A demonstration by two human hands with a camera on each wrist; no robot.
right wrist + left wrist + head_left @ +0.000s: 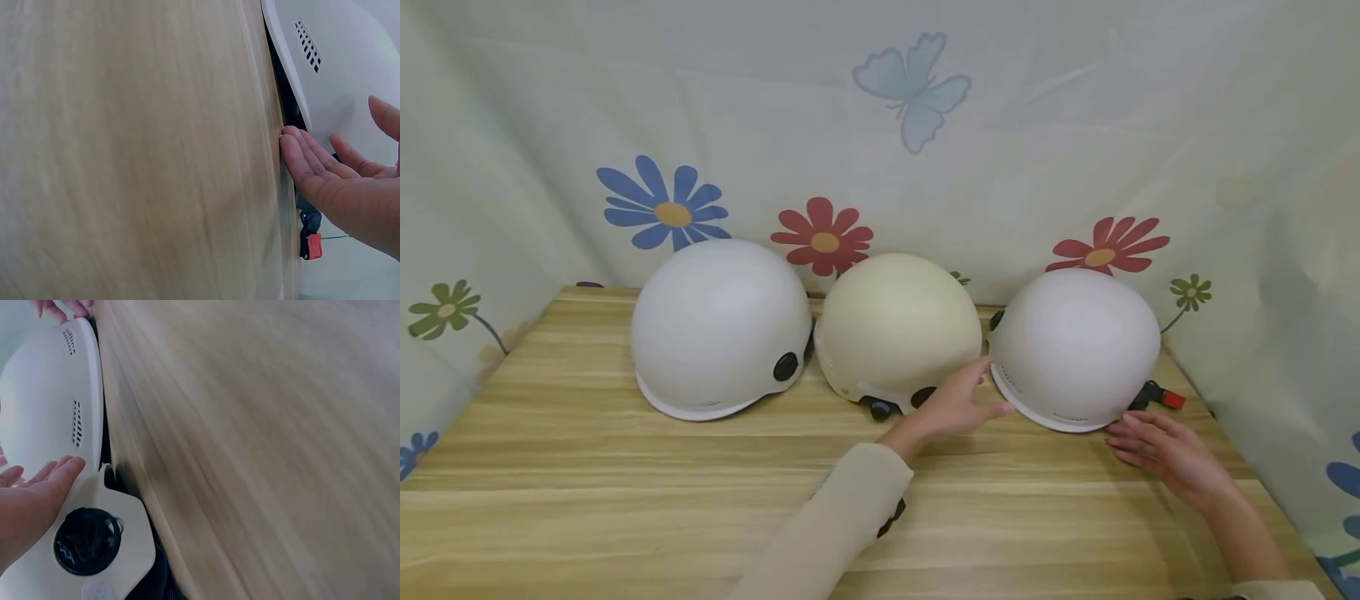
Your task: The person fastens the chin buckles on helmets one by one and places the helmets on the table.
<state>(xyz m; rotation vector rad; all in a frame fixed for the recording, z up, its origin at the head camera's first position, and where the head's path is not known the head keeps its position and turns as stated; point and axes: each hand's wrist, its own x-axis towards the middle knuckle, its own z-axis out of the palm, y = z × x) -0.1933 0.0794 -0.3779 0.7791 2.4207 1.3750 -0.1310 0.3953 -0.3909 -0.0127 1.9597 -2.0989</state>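
Left hand (955, 402) reaching forward, thumb and fingers apart, beside the rightmost white helmet (1078, 350) | right hand (1172, 458) low at its other side, fingers extended, unclamped | helmet on wood-grain table (700, 500), flowered cloth (1037, 125) behind

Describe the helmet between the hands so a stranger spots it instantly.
Look along the far side of the wooden table, by the flowered backdrop. The white helmet sits rightmost of three, and it alone shows a red buckle.

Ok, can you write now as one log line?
left fingers: near rightmost white helmet; right fingers: by its lower right; middle helmet: cream; leftmost helmet: white; all: on table
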